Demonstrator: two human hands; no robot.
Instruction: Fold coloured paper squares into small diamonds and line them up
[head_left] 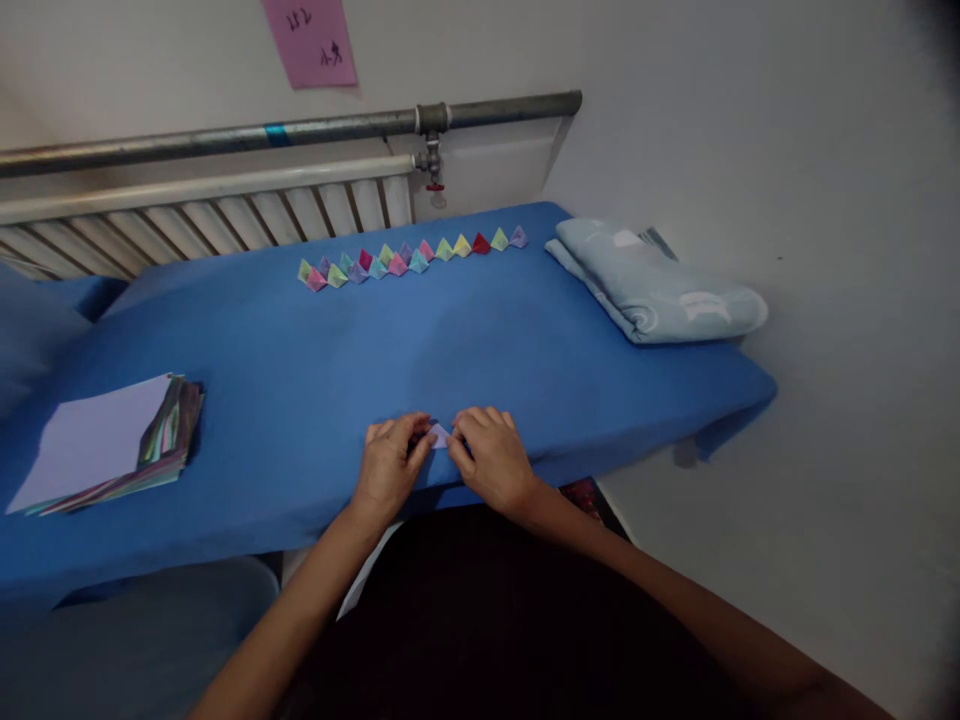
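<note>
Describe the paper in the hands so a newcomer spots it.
On the blue sheet, look at the near edge. Between the left hand and right hand is a small pale purple paper. Unlike the folded papers along the far side, it is held.

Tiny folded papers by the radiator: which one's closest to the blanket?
The purple paper at the right end; all others sit farther left.

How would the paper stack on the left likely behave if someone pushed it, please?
The paper stack would probably fan apart rather than move as one block, since its edges are uneven and no binding shows. The sheets look thin, so each is likely light and bendy. Lying flat and low on the blue cloth, it seems unlikely to tip.
</note>
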